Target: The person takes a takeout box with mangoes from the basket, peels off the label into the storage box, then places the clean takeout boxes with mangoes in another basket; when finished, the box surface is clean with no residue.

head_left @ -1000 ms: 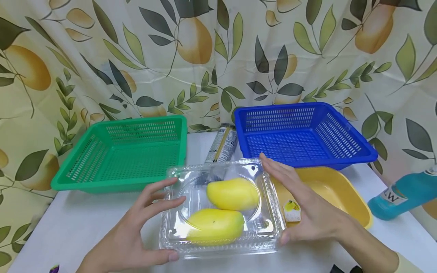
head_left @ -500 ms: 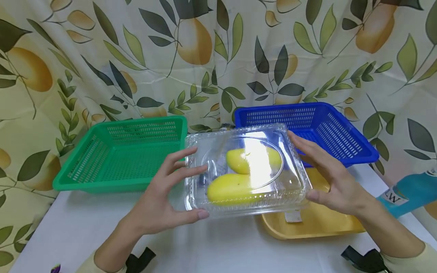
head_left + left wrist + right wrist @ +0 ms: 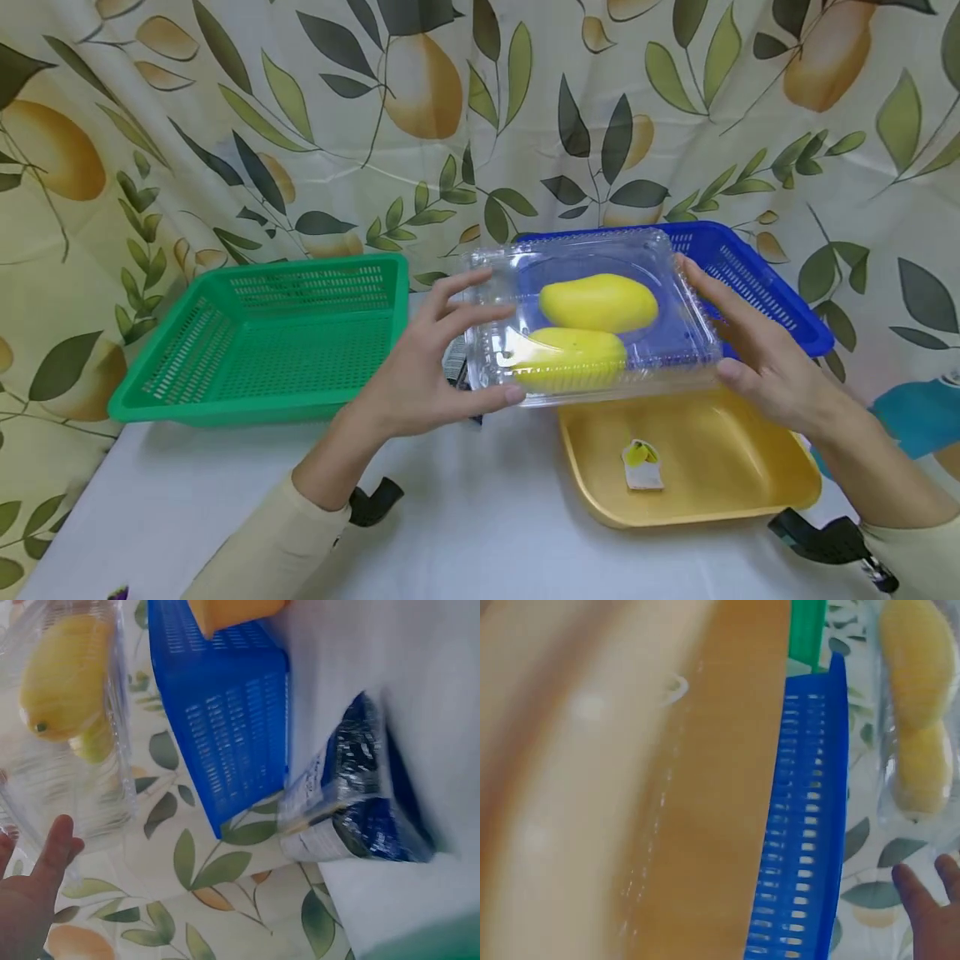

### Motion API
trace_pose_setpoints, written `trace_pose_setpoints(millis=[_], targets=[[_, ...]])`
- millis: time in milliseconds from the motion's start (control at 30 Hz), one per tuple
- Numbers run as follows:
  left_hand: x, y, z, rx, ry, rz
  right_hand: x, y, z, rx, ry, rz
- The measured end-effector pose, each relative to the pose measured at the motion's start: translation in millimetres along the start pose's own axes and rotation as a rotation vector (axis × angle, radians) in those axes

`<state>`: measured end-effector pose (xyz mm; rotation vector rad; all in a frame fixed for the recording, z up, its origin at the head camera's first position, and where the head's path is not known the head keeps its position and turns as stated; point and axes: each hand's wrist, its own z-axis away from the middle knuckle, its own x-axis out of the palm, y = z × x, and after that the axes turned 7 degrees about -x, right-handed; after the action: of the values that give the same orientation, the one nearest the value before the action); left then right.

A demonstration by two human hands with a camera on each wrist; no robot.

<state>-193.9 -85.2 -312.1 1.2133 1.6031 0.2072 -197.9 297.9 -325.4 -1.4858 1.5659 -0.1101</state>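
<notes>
A clear plastic clamshell box point(image 3: 660, 354) is held up in the air, in front of the blue basket point(image 3: 761, 275) in the head view. Through its lid show two yellow mangoes, an upper mango point(image 3: 598, 303) and a lower mango point(image 3: 572, 358). My left hand point(image 3: 423, 379) grips the box's left end, thumb low and fingers above. At the opposite end my right hand point(image 3: 772, 375) holds it between thumb and fingers. In the left wrist view a mango point(image 3: 64, 679) and part of my left hand point(image 3: 30, 911) appear; in the right wrist view, my right hand's fingers point(image 3: 919, 896).
A golden-yellow tray point(image 3: 750, 467) holds a small fruit-picture tag point(image 3: 642, 471). The green basket point(image 3: 262, 350) stands on the left. A printed packet point(image 3: 352, 799) lies mostly hidden behind the box in the head view. A blue bottle point(image 3: 911, 412) is partly covered by the right arm.
Both hands have carried the box with the mangoes up, away and to the right, from low beside the yellow tray to in front of the blue basket. The baskets stay put.
</notes>
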Motion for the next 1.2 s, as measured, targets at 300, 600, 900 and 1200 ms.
trace_pose_setpoints(millis=[300,600,900,1200], targets=[[13.4,-1.7,-30.3,0.036,-0.016,-0.025,-21,5,-5.8,0.167,-0.034,0.150],[34.0,-11.3,-44.8,-0.053,-0.038,0.018,-35,15,-8.6,0.256,-0.079,0.262],[43.1,-13.2,-58.5,-0.144,-0.037,0.064,-47,24,-17.1,0.383,-0.130,0.268],[51.2,-12.7,-81.7,-0.167,-0.070,0.109,-63,32,-22.6,0.465,-0.215,0.277]])
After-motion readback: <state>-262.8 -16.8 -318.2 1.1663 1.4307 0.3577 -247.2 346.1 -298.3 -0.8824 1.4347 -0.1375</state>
